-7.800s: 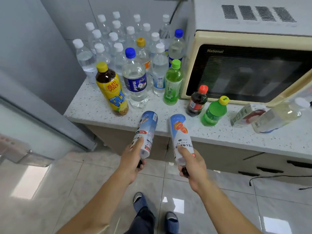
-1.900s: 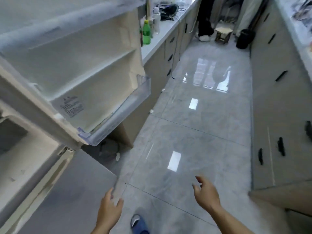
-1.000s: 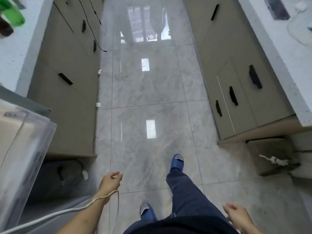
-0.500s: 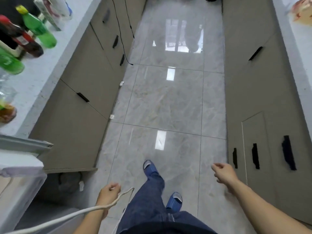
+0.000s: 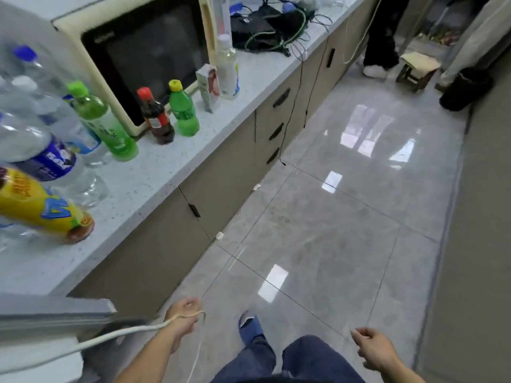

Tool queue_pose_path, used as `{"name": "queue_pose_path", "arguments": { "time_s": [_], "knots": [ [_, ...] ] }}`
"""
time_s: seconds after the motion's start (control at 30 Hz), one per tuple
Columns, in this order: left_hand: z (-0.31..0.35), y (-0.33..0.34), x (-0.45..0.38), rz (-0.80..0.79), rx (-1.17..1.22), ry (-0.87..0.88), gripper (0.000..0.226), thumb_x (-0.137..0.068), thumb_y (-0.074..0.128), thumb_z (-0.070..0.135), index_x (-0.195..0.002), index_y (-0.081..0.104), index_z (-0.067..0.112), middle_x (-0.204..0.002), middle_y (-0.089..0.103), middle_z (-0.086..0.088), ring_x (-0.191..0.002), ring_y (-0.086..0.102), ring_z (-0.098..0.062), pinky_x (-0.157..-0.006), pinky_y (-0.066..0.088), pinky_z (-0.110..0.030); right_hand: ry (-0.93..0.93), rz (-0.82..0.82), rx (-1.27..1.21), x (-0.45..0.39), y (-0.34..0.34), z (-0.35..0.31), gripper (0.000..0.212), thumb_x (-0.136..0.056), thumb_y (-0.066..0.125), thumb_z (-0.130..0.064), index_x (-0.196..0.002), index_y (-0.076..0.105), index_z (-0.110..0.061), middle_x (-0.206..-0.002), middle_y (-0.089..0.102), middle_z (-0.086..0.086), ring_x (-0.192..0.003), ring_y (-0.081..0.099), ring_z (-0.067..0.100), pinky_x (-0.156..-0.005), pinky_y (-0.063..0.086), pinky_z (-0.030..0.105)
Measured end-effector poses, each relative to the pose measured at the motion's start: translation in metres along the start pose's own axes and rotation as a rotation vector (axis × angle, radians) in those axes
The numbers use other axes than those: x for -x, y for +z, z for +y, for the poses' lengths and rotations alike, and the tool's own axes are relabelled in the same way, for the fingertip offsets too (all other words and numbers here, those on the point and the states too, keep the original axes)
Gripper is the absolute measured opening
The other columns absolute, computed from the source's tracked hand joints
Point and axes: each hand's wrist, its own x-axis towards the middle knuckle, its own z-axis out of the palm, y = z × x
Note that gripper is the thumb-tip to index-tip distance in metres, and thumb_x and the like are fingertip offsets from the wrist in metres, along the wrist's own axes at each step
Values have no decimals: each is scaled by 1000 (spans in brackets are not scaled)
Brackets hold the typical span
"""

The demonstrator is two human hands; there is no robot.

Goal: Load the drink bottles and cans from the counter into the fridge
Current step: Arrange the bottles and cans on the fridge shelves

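Drink bottles stand on the speckled counter (image 5: 154, 175) at the left: a yellow-label tea bottle (image 5: 41, 208), a Pepsi bottle (image 5: 41, 158), clear water bottles (image 5: 33, 87), a tall green bottle (image 5: 105, 125), a small dark cola bottle (image 5: 157, 120), a small green bottle (image 5: 184, 111), a carton (image 5: 208, 87) and a pale bottle (image 5: 226, 70). My left hand (image 5: 184, 313) hangs low beside the counter's cabinets, fingers loosely curled, holding nothing; a white cable lies across its wrist. My right hand (image 5: 373, 346) hangs over the floor, relaxed and empty. The fridge door edge (image 5: 55, 313) shows at the lower left.
A cream microwave (image 5: 143, 51) stands behind the small bottles. Black bags and tangled cables (image 5: 271, 26) lie farther along the counter. A person's legs (image 5: 378, 37), a small stool (image 5: 417, 64) and a black bin (image 5: 464, 89) are at the far end. Cabinets line the right side.
The view has swung from the floor up toward the counter and its bottles. The two cans held at the start are no longer in my hands. Both hands stay low and empty.
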Motion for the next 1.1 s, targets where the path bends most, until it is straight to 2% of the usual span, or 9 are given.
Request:
{"name": "queue_pose_path", "arguments": {
  "time_s": [0.17, 0.23, 0.4, 0.57, 0.67, 0.77, 0.9, 0.97, 1.1],
  "knots": [
    [64, -12, -6, 104, 140, 30, 14, -90, 59, 22, -85, 70, 15, -75, 67, -5, -61, 56, -18, -54, 42, -24, -104, -41, 160, -46, 5, -97, 15, -82, 78, -22, -81, 72, -8, -76, 71, 15, -61, 61, 27, -58, 52, 32],
    [78, -13, -2, 130, 196, 27, 14, -92, 59, 26, -85, 69, 18, -79, 69, -2, -63, 59, -14, -54, 44, -24, -159, -76, 208, -70, 13, -134, 14, -78, 81, -13, -73, 73, -3, -71, 72, 17, -62, 61, 25, -69, 50, 35],
    [104, -18, 18, 245, 302, 53, 12, -96, 59, 31, -102, 65, 22, -98, 71, -1, -73, 63, -9, -62, 49, -18, -306, -225, 399, -109, 57, -241, 25, -69, 85, -5, -52, 67, -6, -56, 66, 9, -70, 62, 21, -65, 44, 30],
    [144, -37, 40, 429, 425, 58, 21, -95, 58, 39, -114, 59, 31, -111, 66, 7, -98, 64, -7, -78, 54, -23, -630, -425, 565, -91, 121, -372, 16, -79, 79, -3, -68, 68, -10, -73, 71, 17, -73, 62, 25, -55, 44, 18],
    [167, -59, 48, 633, 551, 140, 23, -95, 61, 32, -118, 58, 29, -112, 66, 1, -96, 65, -9, -79, 56, -27, -884, -591, 682, -39, 160, -431, 5, -89, 71, -21, -93, 70, -18, -90, 72, 5, -84, 65, 21, -69, 47, 23],
    [189, -94, 61, 893, 699, 189, 35, -91, 65, 31, -124, 57, 28, -111, 65, 3, -89, 66, -4, -79, 59, -33, -1064, -788, 678, 32, 198, -481, 19, -93, 66, -31, -109, 65, -20, -100, 68, -6, -92, 64, 11, -76, 47, 21],
    [214, -153, 71, 1193, 719, 200, 59, -84, 71, 40, -137, 45, 33, -130, 53, 6, -110, 58, -6, -89, 51, -32, -1267, -959, 549, 134, 253, -535, 41, -90, 68, -36, -128, 58, -21, -111, 62, -5, -92, 62, 9, -73, 52, 18],
    [226, -174, 73, 1273, 690, 193, 66, -82, 71, 47, -139, 41, 35, -138, 45, 7, -117, 51, -8, -92, 44, -31, -1381, -967, 461, 180, 277, -555, 54, -87, 71, -43, -134, 53, -24, -122, 58, -8, -102, 60, 10, -84, 51, 26],
    [249, -205, 70, 1300, 707, 264, 63, -76, 70, 51, -133, 44, 44, -133, 40, 12, -97, 49, 8, -78, 38, -14, -1549, -1009, 320, 252, 319, -583, 72, -80, 74, -50, -141, 46, -24, -140, 51, -3, -125, 50, 14, -104, 42, 30]
  ]
}}
